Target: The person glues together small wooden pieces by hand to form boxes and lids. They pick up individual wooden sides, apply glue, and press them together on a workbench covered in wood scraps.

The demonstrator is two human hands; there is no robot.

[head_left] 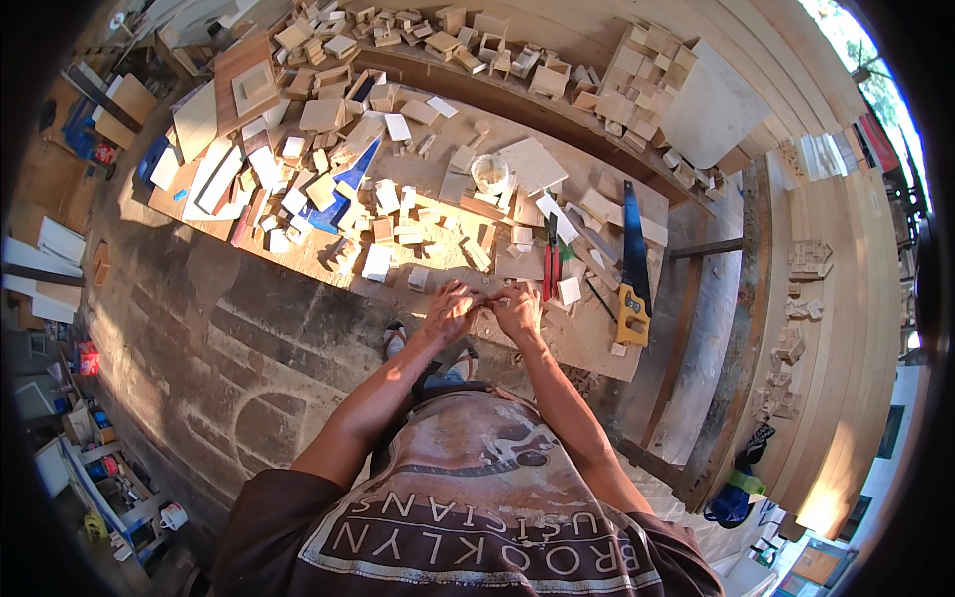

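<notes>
Both my hands meet at the near edge of a wooden workbench (597, 348), with their fingertips close together. My left hand (451, 312) is closed, fingers bent in a pinch. Beside it my right hand (518, 310) is closed too, thumb and fingers pressed together. Whatever sits between them is small, dark and mostly hidden by the fingers. Just past my right hand lies a red-handled tool (551, 271), pliers or pincers by its shape. A small white block (568, 291) rests to its right. Beyond my left hand are a pale block (377, 263) and sawdust.
A handsaw (635, 254) with a yellow handle lies at the bench's right. A round tub (489, 174) stands mid-bench. Wood offcuts crowd the left around a blue pointed piece (333, 204). Along the back, a shelf holds small wooden pieces (550, 78). Long planks (841, 328) stand right.
</notes>
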